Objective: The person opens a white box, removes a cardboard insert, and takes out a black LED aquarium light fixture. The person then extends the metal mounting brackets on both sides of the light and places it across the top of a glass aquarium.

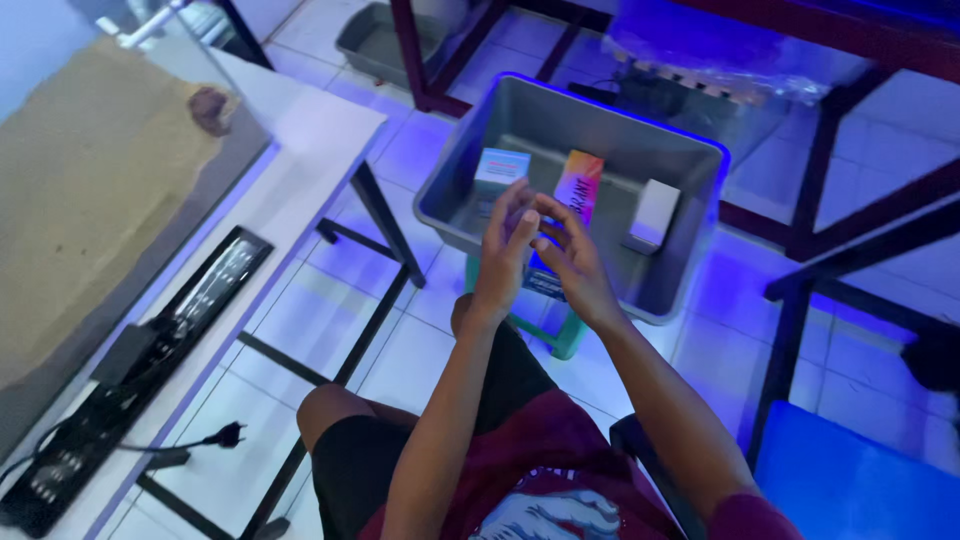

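Two sets of fingers [520,215] spread loosely, holding nothing, left hand [500,255] and right hand [572,265] nearly touching above grey bin [690,250]. Colourful box [578,185] at twelve o'clock, pale blue box [500,168] at eleven, white box [655,212] at two.

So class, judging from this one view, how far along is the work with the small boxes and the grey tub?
Done: three small boxes sit in the grey tub: a pale blue box, an orange and pink box and a white box. In hand: the left hand and right hand are raised together over the tub's near rim, with something blue partly hidden beneath them; whether they grip it is unclear. Left: no other boxes show outside the tub.
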